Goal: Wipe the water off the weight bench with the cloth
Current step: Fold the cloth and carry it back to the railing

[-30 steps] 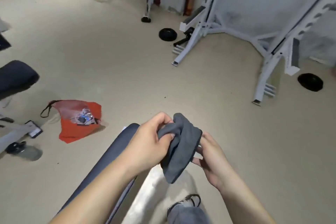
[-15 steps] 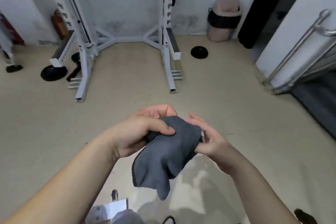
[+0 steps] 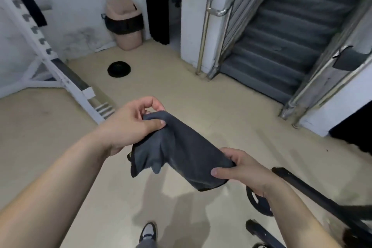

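Both hands hold the grey cloth (image 3: 177,147) stretched in the air above the floor (image 3: 50,127).
The left hand (image 3: 130,125) pinches its upper end between thumb and fingers; the right hand (image 3: 241,171) is closed around its lower end, and loose folds hang between them. A bin (image 3: 124,24) stands against the far wall, a black weight plate (image 3: 118,69) near it, stairs (image 3: 281,32) off to the right.

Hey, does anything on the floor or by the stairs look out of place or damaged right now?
A black weight plate lies loose on the floor near the bin. The stair rail panel looks torn, with a jagged-edged gap.
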`<state>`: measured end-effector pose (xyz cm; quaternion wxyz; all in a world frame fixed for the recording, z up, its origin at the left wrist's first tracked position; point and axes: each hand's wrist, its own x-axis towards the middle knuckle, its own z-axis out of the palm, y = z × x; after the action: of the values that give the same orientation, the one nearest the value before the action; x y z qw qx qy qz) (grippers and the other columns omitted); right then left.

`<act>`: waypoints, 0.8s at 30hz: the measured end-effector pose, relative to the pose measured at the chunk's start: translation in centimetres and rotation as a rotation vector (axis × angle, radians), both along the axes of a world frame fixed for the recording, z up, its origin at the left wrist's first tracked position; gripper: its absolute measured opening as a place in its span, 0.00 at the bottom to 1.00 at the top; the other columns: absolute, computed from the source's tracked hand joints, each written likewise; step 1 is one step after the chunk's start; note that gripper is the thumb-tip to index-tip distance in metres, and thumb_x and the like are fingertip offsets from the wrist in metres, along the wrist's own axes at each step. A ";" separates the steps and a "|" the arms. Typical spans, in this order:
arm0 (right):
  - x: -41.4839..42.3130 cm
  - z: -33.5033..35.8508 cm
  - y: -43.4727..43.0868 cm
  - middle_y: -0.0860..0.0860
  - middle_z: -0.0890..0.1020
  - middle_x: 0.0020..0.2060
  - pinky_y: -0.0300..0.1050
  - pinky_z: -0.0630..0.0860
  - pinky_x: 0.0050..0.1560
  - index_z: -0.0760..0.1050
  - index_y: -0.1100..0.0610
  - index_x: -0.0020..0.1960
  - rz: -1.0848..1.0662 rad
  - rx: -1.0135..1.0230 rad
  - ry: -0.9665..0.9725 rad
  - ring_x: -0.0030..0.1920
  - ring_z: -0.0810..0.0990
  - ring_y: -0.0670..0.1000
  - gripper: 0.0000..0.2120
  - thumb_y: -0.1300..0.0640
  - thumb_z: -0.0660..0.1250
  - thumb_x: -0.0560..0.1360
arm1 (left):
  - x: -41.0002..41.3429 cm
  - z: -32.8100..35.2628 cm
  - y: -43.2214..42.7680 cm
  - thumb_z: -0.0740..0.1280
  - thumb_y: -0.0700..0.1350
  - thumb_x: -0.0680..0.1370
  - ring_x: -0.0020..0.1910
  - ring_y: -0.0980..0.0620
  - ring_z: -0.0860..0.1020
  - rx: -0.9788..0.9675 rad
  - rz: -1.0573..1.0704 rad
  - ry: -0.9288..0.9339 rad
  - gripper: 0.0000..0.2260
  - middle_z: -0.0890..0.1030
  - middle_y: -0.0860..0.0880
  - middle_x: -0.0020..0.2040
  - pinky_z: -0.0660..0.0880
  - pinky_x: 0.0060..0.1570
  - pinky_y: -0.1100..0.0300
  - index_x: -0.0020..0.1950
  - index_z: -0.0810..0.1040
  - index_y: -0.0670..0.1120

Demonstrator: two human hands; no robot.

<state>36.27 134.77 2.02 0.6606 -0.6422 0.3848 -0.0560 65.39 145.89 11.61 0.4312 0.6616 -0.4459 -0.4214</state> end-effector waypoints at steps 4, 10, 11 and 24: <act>1.8 -0.2 -3.3 0.62 0.87 0.50 0.58 0.78 0.59 0.82 0.62 0.53 -0.323 -0.049 -0.025 0.55 0.84 0.64 0.13 0.57 0.77 0.71 | 3.5 0.4 -7.4 0.67 0.41 0.82 0.29 0.53 0.77 0.016 -0.169 -0.243 0.04 0.85 0.39 0.41 0.72 0.27 0.61 0.50 0.77 0.51; 1.7 1.9 -7.6 0.56 0.89 0.53 0.53 0.80 0.59 0.80 0.58 0.61 -0.958 0.053 -0.262 0.55 0.87 0.55 0.09 0.60 0.68 0.81 | 4.0 -3.0 -18.8 0.66 0.48 0.81 0.32 0.53 0.78 0.118 -0.397 -0.375 0.05 0.84 0.50 0.36 0.72 0.30 0.61 0.48 0.79 0.50; 1.3 1.8 -8.4 0.54 0.89 0.52 0.51 0.82 0.55 0.80 0.56 0.61 -1.012 0.026 -0.241 0.54 0.88 0.53 0.09 0.57 0.69 0.82 | 3.3 -4.0 -20.7 0.66 0.49 0.82 0.33 0.52 0.77 0.147 -0.427 -0.363 0.08 0.82 0.49 0.35 0.71 0.31 0.60 0.46 0.79 0.46; -6.1 1.1 -28.0 0.56 0.89 0.51 0.54 0.85 0.46 0.79 0.56 0.63 -1.446 0.237 -0.374 0.50 0.89 0.58 0.16 0.47 0.69 0.81 | -7.6 -8.8 -44.2 0.71 0.42 0.79 0.66 0.37 0.79 0.495 -0.512 0.734 0.19 0.80 0.37 0.67 0.77 0.62 0.40 0.70 0.78 0.42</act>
<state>30.19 106.79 3.07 0.5782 -0.1345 0.5952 -0.5415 57.82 101.73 2.82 0.2727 0.4219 -0.2994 -0.8111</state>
